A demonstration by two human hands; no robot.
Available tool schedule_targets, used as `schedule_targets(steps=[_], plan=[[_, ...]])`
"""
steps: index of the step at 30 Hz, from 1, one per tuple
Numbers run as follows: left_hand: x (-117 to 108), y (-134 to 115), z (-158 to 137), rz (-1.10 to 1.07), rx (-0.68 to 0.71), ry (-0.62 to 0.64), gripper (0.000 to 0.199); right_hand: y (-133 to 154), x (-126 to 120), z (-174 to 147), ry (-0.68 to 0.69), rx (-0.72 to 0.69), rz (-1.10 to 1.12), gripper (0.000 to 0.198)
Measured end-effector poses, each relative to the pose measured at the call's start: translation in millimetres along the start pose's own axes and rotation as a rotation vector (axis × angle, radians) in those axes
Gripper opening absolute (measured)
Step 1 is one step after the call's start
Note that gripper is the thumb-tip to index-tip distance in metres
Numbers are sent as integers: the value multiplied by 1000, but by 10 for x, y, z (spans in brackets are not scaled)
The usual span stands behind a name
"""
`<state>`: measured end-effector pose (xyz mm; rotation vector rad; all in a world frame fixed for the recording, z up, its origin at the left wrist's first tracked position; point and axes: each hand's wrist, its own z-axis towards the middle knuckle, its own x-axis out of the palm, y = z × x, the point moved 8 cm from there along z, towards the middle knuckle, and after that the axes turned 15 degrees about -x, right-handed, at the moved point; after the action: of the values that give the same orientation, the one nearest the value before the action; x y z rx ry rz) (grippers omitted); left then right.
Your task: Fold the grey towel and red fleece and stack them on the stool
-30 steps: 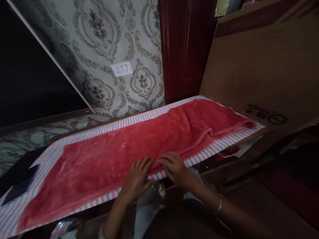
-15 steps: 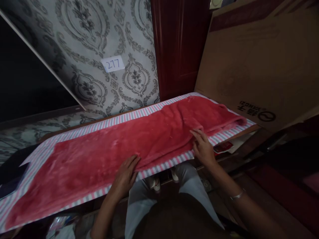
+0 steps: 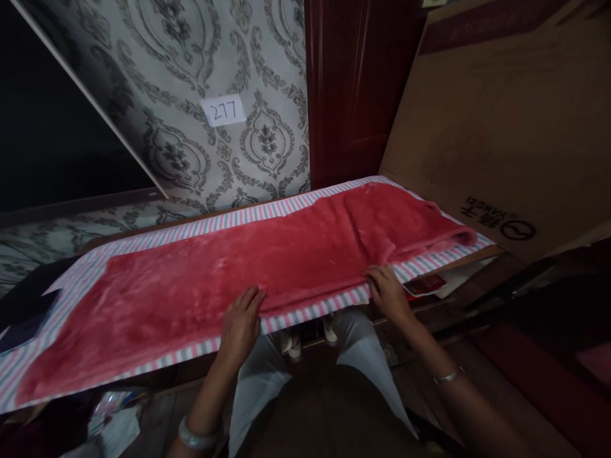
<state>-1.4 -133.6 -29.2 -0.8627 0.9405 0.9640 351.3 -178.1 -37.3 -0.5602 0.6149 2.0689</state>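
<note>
A long red plush blanket, folded into a strip, lies over a striped cloth on a narrow tabletop. My left hand rests on the blanket's front edge near the middle, its fingers stretched over the plush and pressing down. Farther right, my right hand has its fingers curled over the same edge, pinching the fabric; the thumb is hidden. Between my hands the front edge runs nearly straight. Some creases and a raised fold show just beyond my right hand.
A large cardboard box stands at the right end. A dark screen is at the left, before patterned wallpaper bearing a paper marked 277. Plastic-wrapped items lie below, at the lower left.
My right hand has drawn the blanket's front edge toward me, and the bunched fold beside it is flatter. My left hand stays at nearly the same spot. The view has shifted slightly.
</note>
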Motion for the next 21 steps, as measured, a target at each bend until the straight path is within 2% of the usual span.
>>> schedule_targets(steps=[4, 7, 9, 11, 16, 21], plan=[[-8, 25, -30, -21, 32, -46, 56, 72, 34, -2, 87, 5, -78, 30], [-22, 27, -46, -21, 40, -81, 54, 188, -6, 65, 177, 70, -232, 30], [-40, 31, -54, -15, 21, -111, 55, 292, -41, 111, 217, 112, -325, 28], [-58, 44, -56, -13, -13, -136, 54, 437, -20, 165, 244, 81, -343, 27], [-145, 28, 19, -31, 7, -176, 42, 804, 320, 262, 328, -102, -171, 51], [-391, 37, 176, -21, -3, -263, 39, 895, 642, 334, 332, -48, -94, 60]])
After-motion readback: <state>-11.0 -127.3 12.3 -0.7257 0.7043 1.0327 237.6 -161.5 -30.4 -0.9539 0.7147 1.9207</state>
